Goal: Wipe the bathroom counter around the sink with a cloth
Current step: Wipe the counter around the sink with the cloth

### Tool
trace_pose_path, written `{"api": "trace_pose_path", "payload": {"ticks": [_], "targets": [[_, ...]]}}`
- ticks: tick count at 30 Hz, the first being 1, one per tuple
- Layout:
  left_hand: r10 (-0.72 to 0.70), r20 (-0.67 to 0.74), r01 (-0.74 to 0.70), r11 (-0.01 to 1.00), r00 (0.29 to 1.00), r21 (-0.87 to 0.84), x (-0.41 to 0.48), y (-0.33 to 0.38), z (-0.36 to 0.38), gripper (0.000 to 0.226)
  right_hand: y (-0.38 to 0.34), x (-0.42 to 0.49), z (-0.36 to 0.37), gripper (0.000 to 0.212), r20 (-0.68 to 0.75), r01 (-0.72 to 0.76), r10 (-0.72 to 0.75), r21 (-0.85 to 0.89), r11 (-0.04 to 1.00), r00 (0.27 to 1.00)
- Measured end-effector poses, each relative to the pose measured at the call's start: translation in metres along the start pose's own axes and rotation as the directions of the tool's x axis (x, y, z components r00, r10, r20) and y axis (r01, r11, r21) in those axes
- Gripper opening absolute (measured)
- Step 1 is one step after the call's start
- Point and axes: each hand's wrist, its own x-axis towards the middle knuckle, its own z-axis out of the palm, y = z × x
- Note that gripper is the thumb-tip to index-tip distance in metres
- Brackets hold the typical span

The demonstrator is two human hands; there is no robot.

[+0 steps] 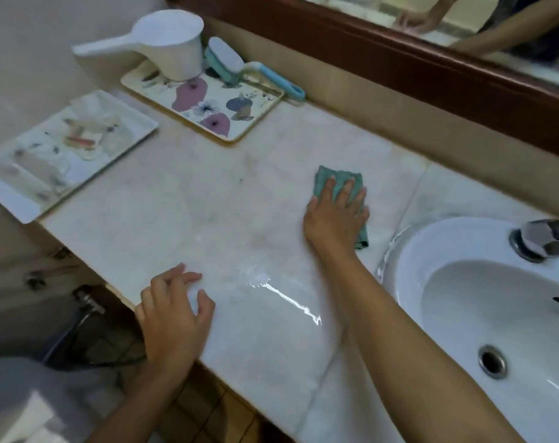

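The left hand (175,318) rests on the front edge of the surface (188,199). Its fingers are loosely bent and hold nothing. Just beside it, a wet patch (284,298) shines on the pale stone. To the right, the white sink (431,244) is set into the surface, with a round drain (493,361) and a shiny tap (546,239) on its rim.

A wide open stretch of stone runs from the left hand back to the trays. The right hand (335,222) lies flat on the cloth (326,179), fingers straight and a little apart, pressing it down. The cloth is green and folded. It sits near the sink's left rim, not touching it.

Farther back, a white tray (137,123) hangs over the left end of the surface; the small things on it are too blurry to tell. A flowered tray (239,135) near the wall holds a white scoop (172,43). A blue and white brush (239,63) leans beside the scoop. Above the wall strip hangs a mirror (463,14) with a brown frame (399,59).
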Motion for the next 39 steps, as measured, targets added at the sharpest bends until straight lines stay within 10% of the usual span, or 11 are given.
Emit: {"api": "trace_pose_path", "payload": {"ticks": [6,15,20,24,29,35,39], "targets": [[0.05,0.027,-0.048,0.997,0.998,-0.068,0.015,-0.009,-0.011,0.023,0.018,-0.129,0.019,0.058,0.12,0.672,-0.665,-0.029,0.74,0.737],[-0.118,-0.044,0.121,0.989,0.992,0.081,0.059,-0.014,0.0,0.032,0.045,-0.011,-0.005,0.06,-0.06,0.068,-0.074,-0.09,0.994,0.995],[-0.127,-0.054,0.13,0.99,0.99,0.059,0.061,-0.019,0.001,0.033,-0.039,0.043,0.009,0.058,0.012,0.228,-0.228,-0.095,0.969,0.974],[-0.144,-0.08,0.147,0.989,0.986,0.029,0.059,-0.021,0.0,0.03,-0.08,-0.054,0.039,0.057,0.104,0.603,-0.6,-0.003,0.798,0.794],[-0.137,-0.095,0.134,0.99,0.986,-0.033,0.055,-0.024,0.0,0.031,0.031,-0.166,0.008,0.055,0.269,0.885,-0.858,0.036,0.463,0.438],[-0.161,-0.103,0.158,0.987,0.981,-0.041,0.055,-0.023,0.0,0.03,0.013,-0.043,-0.001,0.057,0.094,0.471,-0.463,-0.105,0.876,0.881],[-0.144,-0.142,0.132,0.987,0.979,-0.096,0.057,-0.028,0.005,0.029,-0.089,-0.036,0.035,0.057,0.089,0.418,-0.413,-0.042,0.907,0.906]]}}
